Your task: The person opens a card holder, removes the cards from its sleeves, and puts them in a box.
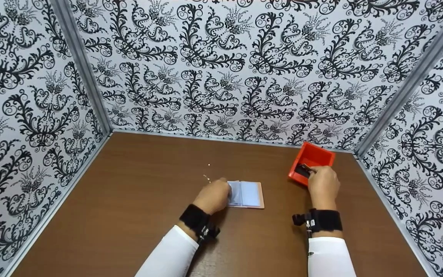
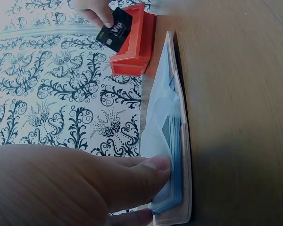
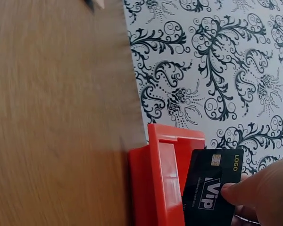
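Note:
A black card marked "Vip" [image 3: 203, 183] is pinched between the thumb and fingers of my right hand [image 1: 324, 184], at the opening of a red bin [image 1: 317, 154]. The right wrist view shows the card's chip and lettering. On the table a small card holder [image 1: 251, 194] lies open, its clear sleeves [image 2: 172, 160] spread. My left hand [image 1: 214, 194] is at the holder's left side, thumb and fingers pinching the sleeves' edge in the left wrist view. The bin's inside is partly hidden by the card and hand.
Patterned panels [image 1: 221, 77] stand behind and on both sides of the brown table [image 1: 148, 173], joined by grey posts. A few tiny pale specks [image 1: 208, 177] lie on the wood just beyond the left hand. The bin stands near the back right corner.

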`<state>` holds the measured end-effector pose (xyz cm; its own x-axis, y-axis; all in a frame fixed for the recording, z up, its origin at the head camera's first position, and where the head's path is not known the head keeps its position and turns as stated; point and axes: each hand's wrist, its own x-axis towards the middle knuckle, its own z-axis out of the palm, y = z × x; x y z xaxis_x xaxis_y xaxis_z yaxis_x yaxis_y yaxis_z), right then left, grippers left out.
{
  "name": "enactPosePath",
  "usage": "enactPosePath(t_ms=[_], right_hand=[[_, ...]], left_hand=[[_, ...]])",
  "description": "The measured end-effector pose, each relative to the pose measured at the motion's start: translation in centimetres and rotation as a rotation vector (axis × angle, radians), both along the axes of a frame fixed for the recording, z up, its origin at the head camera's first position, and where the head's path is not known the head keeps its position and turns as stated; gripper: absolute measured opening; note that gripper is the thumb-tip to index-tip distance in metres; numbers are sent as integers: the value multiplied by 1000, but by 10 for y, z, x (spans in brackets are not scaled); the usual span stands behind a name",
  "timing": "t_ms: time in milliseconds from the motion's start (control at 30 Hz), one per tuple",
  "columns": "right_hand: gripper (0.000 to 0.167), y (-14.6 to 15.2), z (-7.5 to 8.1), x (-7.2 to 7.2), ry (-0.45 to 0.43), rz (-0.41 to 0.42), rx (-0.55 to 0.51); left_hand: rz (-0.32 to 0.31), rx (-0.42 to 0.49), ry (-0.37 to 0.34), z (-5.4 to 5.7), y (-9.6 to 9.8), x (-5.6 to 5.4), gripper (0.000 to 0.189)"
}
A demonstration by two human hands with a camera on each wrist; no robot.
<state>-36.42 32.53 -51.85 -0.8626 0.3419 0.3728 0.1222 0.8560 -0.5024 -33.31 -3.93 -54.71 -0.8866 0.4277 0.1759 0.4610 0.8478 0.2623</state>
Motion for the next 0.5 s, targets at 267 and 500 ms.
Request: enactPosePath(t_ms=[267,500], right_hand=[[28,-3,-8,-3,-31,1,44],[30,-8,-15,-6,-57,8,55]], left_hand=[[-5,1,10,0,0,0,20],[-9,5,7,0,0,0,20]])
